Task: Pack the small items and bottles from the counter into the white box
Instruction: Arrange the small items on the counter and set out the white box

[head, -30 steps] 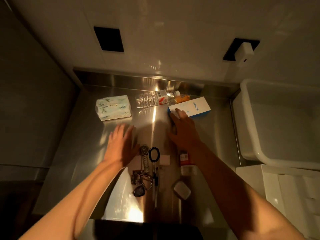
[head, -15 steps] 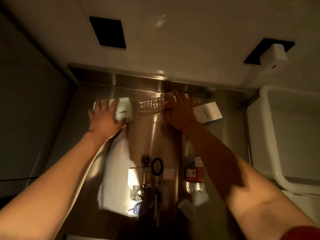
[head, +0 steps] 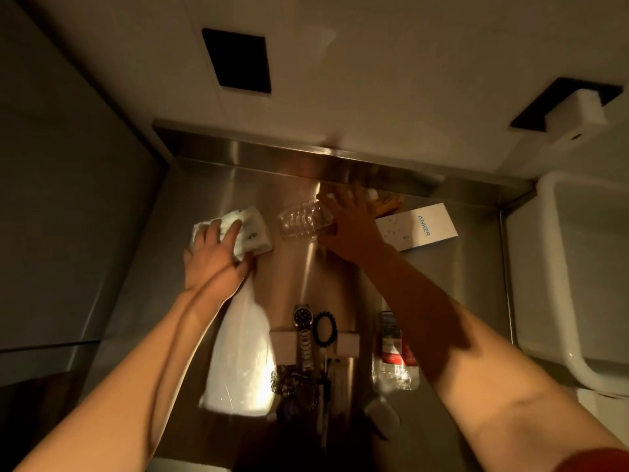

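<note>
Both hands at the far items; nothing seen packed yet.
Centre-left: tissue pack (head: 250, 229) on the steel desk (head: 143, 301) is gripped by the left hand (head: 212, 258), fingers curled over its near edge. Centre: a clear bottle (head: 303, 219), lying on its side, is covered at one end by the right hand (head: 354, 229), fingers spread over it; whether it is actually gripped can't be told. Just right of that: blue-and-white box (head: 417, 226), flat, untouched. Lower centre: watch (head: 303, 321), black ring (head: 325, 328), 2nd bottle w/ red label (head: 391, 349) & other small bits are left on the desk. Right edge: white box (head: 558, 277), interior appears bare as far as is visible. Judged: task at its start, approx. everything left.
</note>
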`<state>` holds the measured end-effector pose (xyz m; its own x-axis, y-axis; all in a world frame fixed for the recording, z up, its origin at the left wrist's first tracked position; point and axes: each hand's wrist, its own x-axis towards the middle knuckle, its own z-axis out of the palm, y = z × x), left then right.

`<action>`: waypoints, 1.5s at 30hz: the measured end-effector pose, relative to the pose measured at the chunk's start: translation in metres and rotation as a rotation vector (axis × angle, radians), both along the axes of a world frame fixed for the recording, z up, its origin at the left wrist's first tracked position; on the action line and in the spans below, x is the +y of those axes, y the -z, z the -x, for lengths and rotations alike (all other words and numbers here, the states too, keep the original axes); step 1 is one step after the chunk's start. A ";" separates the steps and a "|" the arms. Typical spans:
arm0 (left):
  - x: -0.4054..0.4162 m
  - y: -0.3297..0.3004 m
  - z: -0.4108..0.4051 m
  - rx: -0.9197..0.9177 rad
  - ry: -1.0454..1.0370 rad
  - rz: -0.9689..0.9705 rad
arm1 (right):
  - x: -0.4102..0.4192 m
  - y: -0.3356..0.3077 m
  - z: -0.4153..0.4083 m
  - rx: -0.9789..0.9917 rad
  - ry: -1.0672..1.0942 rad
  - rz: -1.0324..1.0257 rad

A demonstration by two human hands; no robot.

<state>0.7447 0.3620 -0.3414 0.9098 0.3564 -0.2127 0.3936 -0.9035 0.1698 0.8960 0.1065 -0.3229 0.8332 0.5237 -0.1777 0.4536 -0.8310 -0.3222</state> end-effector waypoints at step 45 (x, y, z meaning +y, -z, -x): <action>-0.101 -0.043 0.072 -0.305 0.190 0.169 | -0.084 -0.014 0.052 -0.033 0.210 0.067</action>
